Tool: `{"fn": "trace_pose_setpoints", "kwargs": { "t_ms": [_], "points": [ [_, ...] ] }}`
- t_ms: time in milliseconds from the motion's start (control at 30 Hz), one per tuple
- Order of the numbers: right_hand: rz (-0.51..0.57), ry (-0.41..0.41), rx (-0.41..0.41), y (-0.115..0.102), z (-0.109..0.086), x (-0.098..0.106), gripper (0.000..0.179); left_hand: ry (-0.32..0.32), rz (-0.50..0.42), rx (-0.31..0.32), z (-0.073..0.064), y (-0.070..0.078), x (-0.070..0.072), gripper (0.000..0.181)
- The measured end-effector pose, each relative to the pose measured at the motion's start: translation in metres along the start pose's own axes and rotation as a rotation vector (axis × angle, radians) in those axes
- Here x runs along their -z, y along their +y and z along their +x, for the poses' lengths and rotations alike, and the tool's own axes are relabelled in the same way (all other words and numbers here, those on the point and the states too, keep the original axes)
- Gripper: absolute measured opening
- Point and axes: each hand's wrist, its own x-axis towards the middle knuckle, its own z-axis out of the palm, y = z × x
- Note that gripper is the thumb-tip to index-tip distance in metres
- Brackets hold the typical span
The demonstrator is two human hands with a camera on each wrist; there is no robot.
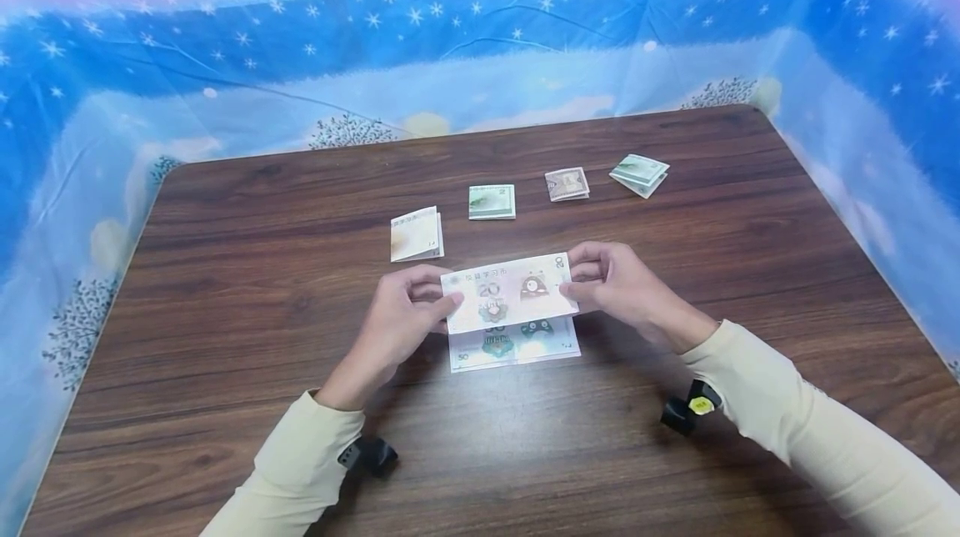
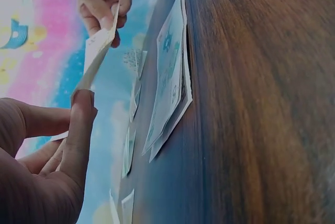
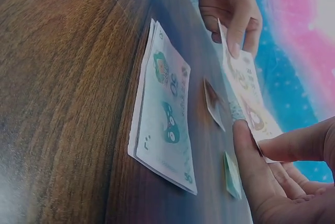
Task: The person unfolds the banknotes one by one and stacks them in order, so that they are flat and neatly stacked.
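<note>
A pinkish play banknote (image 1: pixel 510 293) marked 20, with cartoon figures on it, is stretched flat above the table between both hands. The left hand (image 1: pixel 397 320) pinches its left end, thumb on top and fingers behind. At the other end, the right hand (image 1: pixel 626 287) grips it the same way. Below, a small pile of greenish banknotes (image 3: pixel 165 109) lies on the table, the top one marked 50. In the head view the raised note hides the upper part of this pile (image 1: pixel 476 359). Both wrist views show a gap between note and pile.
Beyond the hands, folded banknotes stand in a slanting row: a pale yellowish one (image 1: pixel 414 238), a green one (image 1: pixel 491 203), a brownish one (image 1: pixel 566 184) and another green one (image 1: pixel 640 174). The brown wooden table (image 1: pixel 247 337) is bordered by a snowflake-patterned cloth (image 1: pixel 450 28).
</note>
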Motion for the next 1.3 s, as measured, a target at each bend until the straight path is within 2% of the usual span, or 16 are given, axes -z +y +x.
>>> {"fn": "trace_pose_setpoints", "kwargs": {
  "t_ms": [200, 333, 467, 633, 733, 900, 1133, 1300],
  "points": [
    [0.066, -0.032, -0.029, 0.006, 0.001, 0.002, 0.024, -0.017, -0.035, 0.036, 0.002, -0.001, 0.001, 0.025],
    [0.050, -0.037, -0.032, 0.011, 0.002, 0.002, 0.022, -0.021, -0.002, 0.028, 0.003, -0.002, 0.001, 0.024],
    [-0.006, -0.027, -0.031, 0.016, 0.002, 0.003, 0.018, -0.026, 0.095, 0.012, 0.003, -0.004, 0.001, 0.026],
    [-0.060, -0.040, -0.025, 0.019, 0.001, 0.004, 0.018, -0.065, 0.297, -0.041, 0.002, -0.006, 0.003, 0.030],
    [-0.091, -0.044, -0.017, 0.020, 0.000, 0.003, 0.016, -0.094, 0.385, -0.057, 0.001, -0.006, 0.003, 0.034],
    [-0.141, -0.056, 0.001, 0.021, -0.002, 0.003, 0.015, -0.126, 0.459, -0.060, 0.000, -0.005, 0.001, 0.037],
    [-0.161, -0.064, 0.010, 0.023, -0.002, 0.001, 0.015, -0.139, 0.506, -0.063, 0.001, -0.005, 0.000, 0.039],
    [-0.194, -0.069, 0.016, 0.028, 0.000, 0.000, 0.014, -0.154, 0.580, -0.062, 0.001, -0.005, -0.002, 0.040]
  ]
}}
